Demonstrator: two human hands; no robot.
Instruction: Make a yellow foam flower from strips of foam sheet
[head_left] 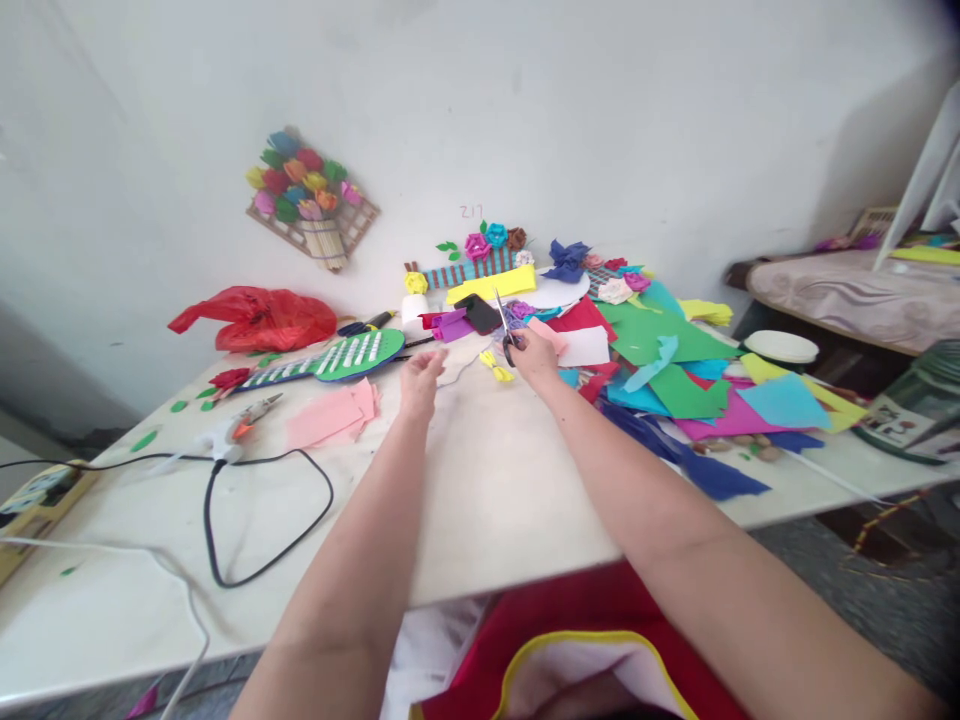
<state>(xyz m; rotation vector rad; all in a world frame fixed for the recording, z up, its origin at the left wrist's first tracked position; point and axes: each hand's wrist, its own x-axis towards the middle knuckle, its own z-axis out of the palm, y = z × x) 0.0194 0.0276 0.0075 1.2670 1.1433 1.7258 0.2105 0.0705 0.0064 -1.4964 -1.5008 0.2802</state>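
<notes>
My right hand [535, 361] is closed around the dark handles of a pair of scissors [500, 308], whose blades point up and away from me. To its left, my left hand [422, 387] is raised over the table with fingers pinched together. A thin purple-grey yarn [466, 372] runs from those fingers toward a tangle of the same colour beside the scissors. The pinch itself is blurred. Between the hands lies a small yellow paper bow-like piece [496, 367]. A black phone [478, 313] lies just beyond it.
Coloured crepe paper sheets [667, 335] are heaped on the right, near a glass jar [919, 405]. On the left are pink paper pieces [330, 418], a glue gun [229, 440] with a black cord, a green decorated panel [360, 352] and a red plastic bag [262, 320].
</notes>
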